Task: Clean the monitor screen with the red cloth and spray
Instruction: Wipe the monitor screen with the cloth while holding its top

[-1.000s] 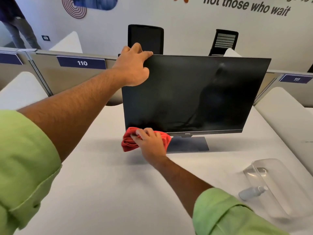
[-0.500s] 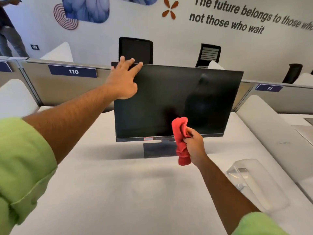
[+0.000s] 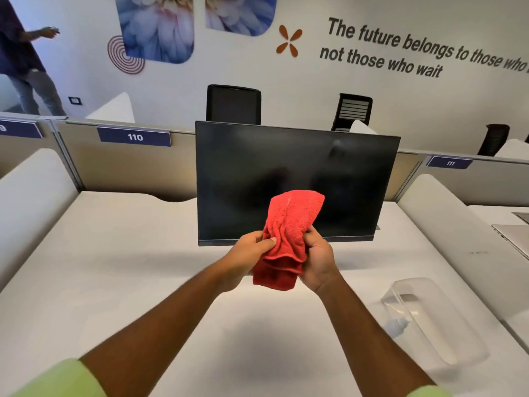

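Observation:
A black monitor stands upright at the back of the white desk, its dark screen facing me. In front of its lower middle I hold the red cloth bunched and folded, off the screen. My left hand pinches the cloth's left side and my right hand grips its right side. The spray bottle, pale blue-grey, lies near the clear plastic tray at the right; only part of it shows.
Low padded dividers flank the white desk on both sides, and a partition labelled 110 runs behind. A closed laptop lies on the neighbouring desk at right. Black chairs stand behind the partition. A person stands at far left.
My left hand has let go of the monitor's top corner and come down to the cloth. My right hand has lifted the cloth from the screen's lower edge to mid-air.

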